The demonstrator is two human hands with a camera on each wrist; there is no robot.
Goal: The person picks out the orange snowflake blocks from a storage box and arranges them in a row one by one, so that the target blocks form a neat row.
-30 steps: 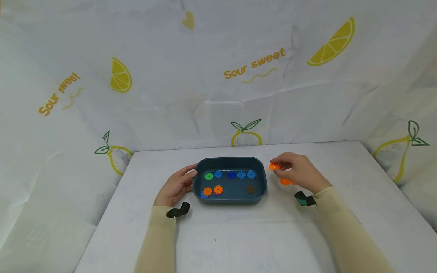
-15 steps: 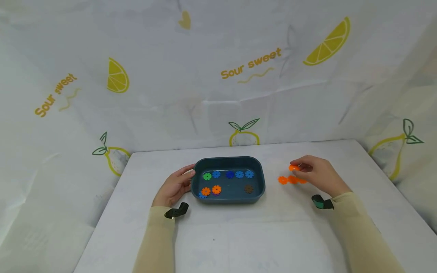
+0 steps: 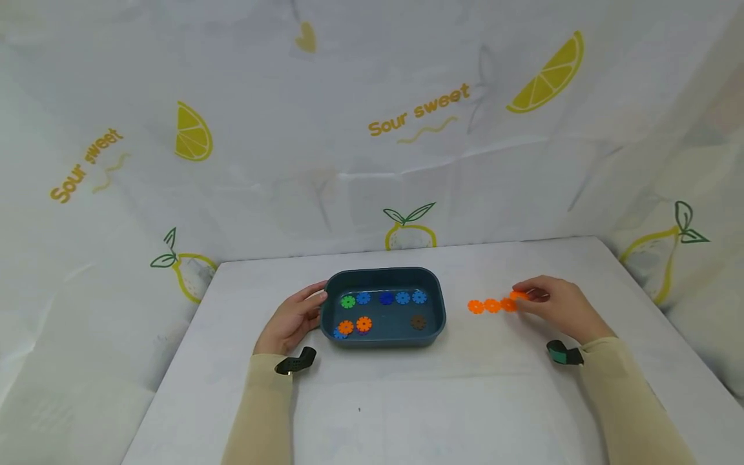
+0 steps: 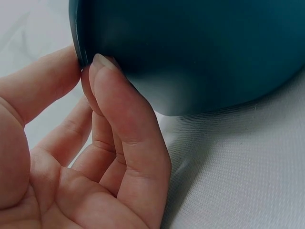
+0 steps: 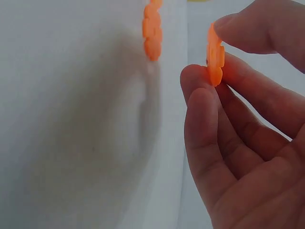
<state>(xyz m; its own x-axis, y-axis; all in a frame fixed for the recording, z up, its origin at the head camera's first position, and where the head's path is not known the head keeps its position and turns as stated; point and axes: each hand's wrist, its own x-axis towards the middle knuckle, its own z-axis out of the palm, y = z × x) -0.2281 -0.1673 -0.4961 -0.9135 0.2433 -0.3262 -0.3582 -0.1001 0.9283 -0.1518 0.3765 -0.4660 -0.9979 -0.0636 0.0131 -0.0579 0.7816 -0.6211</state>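
Fingers of the left hand (image 3: 292, 321) clamp the left end of a dark blue tray (image 3: 391, 316) whose long axis runs left to right, three orange discs (image 3: 492, 306) beyond it form a row pointing likewise, and the right hand (image 3: 562, 308) pinches another orange disc (image 5: 216, 57), edge-on to its wrist view, near the row's right end.

One rectangular dk.-teal plastic tray (image 3: 389, 315) holds 10 visible notched plastic discs: 4 lt.-blue discs (image 3: 403, 298), 1 dk.-blue disc (image 3: 387, 298) (12 o'clock), 1 green disc (image 3: 347, 301) (10), 1 brown disc (image 3: 418, 321) (4), 2 orange discs (image 3: 363, 323) (8), 1 part-hidden purple disc (image 3: 363, 332). Outside, 3 o'clock: 4 orange.
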